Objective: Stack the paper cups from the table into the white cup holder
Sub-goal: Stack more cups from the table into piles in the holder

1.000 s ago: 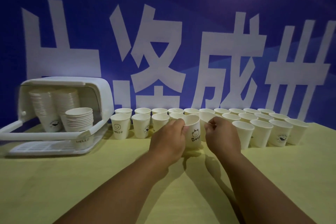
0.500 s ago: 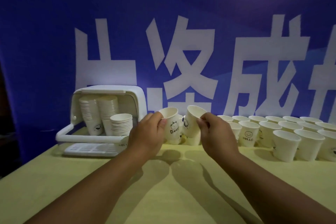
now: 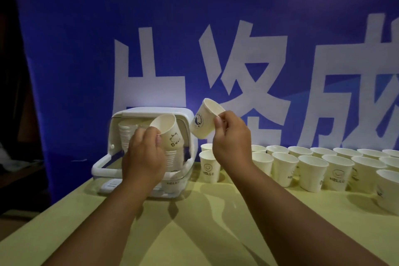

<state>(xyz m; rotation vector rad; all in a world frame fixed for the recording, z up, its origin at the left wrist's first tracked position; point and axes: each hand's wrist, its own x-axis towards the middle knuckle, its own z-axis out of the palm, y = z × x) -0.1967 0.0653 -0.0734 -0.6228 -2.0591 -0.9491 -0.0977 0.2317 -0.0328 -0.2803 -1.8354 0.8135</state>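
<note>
Head view. The left hand [image 3: 143, 157] is pinching the bear-print cup [image 3: 170, 135] near its rim, thumb on the near wall and fingers curled round the far side. It is holding the cup off the table, tilted with the mouth toward the upper left, directly in front of the open face of the white cup holder [image 3: 155, 111]. The right hand [image 3: 230, 142] is gripping the badge-print cup [image 3: 203, 122] at the rim between thumb and curled fingers. This cup is also hanging in the air, tilted with the mouth toward the upper right, just right of the holder's top corner. The two held cups are sitting near each other but apart.

The holder is standing at the far left of the table [image 3: 194, 233], its front open toward the viewer. Inside, tall stacks [image 3: 125, 136] of nested cups are filling the left part, and a short stack [image 3: 172, 157] is showing below the bear-print cup, partly hidden by the left hand. To the right of the holder, loose cups [image 3: 311, 170] are standing upright in rows running to the right edge. The leftmost near one is a HELLO cup [image 3: 208, 166], just beside the holder. A blue banner [image 3: 194, 28] with large white characters is hanging behind the table.
</note>
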